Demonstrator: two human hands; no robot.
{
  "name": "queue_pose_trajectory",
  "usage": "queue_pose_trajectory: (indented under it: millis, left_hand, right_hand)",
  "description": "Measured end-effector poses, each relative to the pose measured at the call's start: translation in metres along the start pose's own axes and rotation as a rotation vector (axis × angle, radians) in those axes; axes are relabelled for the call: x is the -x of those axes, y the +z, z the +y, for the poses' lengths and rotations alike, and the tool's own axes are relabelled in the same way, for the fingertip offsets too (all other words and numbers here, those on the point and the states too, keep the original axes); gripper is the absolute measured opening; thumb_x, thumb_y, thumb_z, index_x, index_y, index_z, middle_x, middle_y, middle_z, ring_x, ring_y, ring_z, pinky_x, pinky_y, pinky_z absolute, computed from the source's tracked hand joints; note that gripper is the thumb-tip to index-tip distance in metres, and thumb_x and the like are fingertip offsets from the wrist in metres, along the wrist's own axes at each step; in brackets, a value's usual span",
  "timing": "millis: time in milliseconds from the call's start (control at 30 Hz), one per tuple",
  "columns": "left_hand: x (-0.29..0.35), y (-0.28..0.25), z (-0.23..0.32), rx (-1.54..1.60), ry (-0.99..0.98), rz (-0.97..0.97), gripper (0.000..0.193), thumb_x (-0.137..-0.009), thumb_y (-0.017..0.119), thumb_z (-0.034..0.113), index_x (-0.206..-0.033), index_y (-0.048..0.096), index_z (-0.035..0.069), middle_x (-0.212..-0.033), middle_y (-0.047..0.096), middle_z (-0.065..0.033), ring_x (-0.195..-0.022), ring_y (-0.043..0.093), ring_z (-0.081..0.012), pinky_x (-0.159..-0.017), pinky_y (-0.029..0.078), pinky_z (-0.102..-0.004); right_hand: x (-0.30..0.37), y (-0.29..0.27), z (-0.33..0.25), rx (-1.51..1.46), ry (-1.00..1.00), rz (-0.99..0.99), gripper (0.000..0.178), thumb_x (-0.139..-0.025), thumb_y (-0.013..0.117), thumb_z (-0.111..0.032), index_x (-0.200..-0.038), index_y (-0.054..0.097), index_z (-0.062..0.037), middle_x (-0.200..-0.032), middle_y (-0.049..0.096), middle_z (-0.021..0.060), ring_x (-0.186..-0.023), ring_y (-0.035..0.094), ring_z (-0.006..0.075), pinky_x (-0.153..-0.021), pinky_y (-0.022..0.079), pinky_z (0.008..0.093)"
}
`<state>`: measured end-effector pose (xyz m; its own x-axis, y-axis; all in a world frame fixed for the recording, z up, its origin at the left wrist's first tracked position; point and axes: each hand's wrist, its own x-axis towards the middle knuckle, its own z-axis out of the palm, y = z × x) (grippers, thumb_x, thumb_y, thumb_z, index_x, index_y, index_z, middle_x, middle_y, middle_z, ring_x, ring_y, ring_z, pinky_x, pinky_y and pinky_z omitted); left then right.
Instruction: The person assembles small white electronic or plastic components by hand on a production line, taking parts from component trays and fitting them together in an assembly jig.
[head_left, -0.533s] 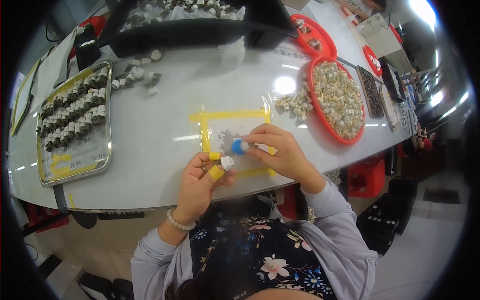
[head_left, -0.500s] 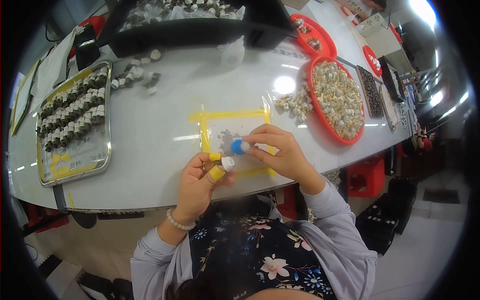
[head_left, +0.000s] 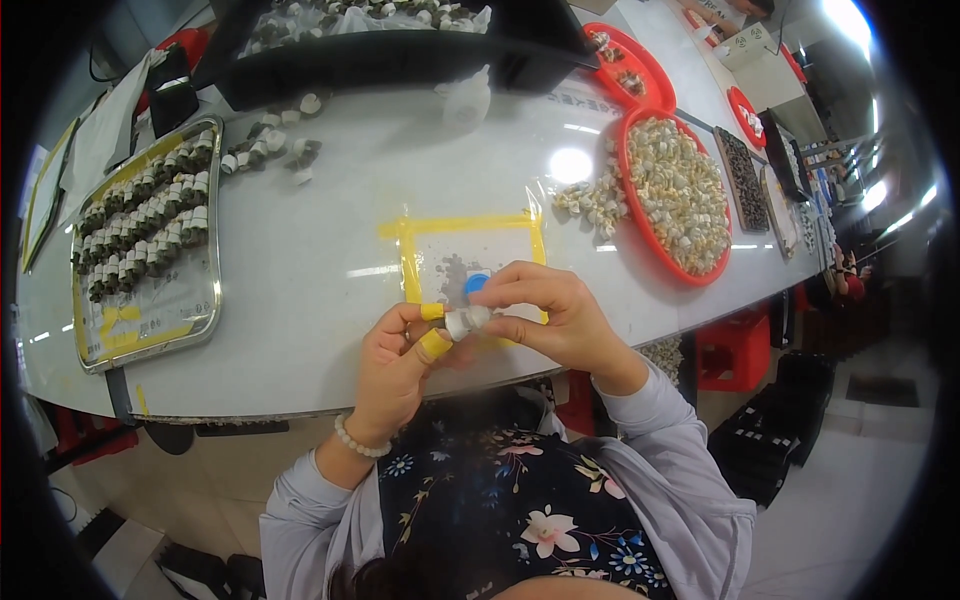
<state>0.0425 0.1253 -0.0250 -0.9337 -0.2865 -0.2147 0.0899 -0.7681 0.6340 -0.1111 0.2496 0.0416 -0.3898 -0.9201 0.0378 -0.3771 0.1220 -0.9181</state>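
Observation:
My left hand (head_left: 392, 368), with yellow tape round its thumb and forefinger, is closed on a small white cylindrical part (head_left: 460, 322) with a dark end. At that part's right end, my right hand (head_left: 565, 312) pinches a small pale, translucent piece (head_left: 487, 315); the two pieces appear to meet, though fingertips hide the join. A round blue cap (head_left: 476, 285) lies just beyond my right fingers, partly covered by them. It sits inside a yellow tape rectangle (head_left: 470, 222) on the white table, beside dark grey smudges.
At the right, a red oval tray (head_left: 690, 278) is heaped with pale small parts, some spilled beside it. A metal tray (head_left: 218, 260) holds rows of white-and-dark parts at the left. Beyond stand a white bottle (head_left: 466, 104) and a black bin (head_left: 400, 70); loose parts (head_left: 265, 145) lie nearby.
My right hand has moved slightly left and down from beside the blue cap, bringing the translucent piece to the white part's end. My left hand has hardly moved.

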Motion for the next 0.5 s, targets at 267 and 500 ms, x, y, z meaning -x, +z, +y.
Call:
queue_pose_trajectory:
  millis: [267,500]
  left_hand:
    - [0.001,0.006,-0.004,-0.108,0.052,0.048,0.020,-0.085,0.059,0.003,-0.104,0.054,-0.003,-0.095,0.064,-0.0118,-0.077,0.064,-0.0185,-0.072,0.052,-0.0287]
    - [-0.001,0.008,-0.001,-0.191,-0.007,0.045,0.018,-0.086,0.059,0.004,-0.102,0.054,-0.003,-0.093,0.064,-0.0144,-0.073,0.064,-0.0195,-0.068,0.052,-0.0290]
  right_hand:
    - [0.002,0.003,-0.003,0.050,0.033,-0.025,0.026,-0.072,0.069,-0.001,-0.097,0.066,-0.0006,-0.085,0.063,0.0100,-0.076,0.062,0.0193,-0.067,0.048,0.0266]
    - [0.005,-0.005,0.007,0.013,-0.005,-0.057,0.024,-0.073,0.068,-0.003,-0.097,0.067,-0.0012,-0.085,0.064,0.0106,-0.074,0.062,0.0207,-0.066,0.048,0.0277]
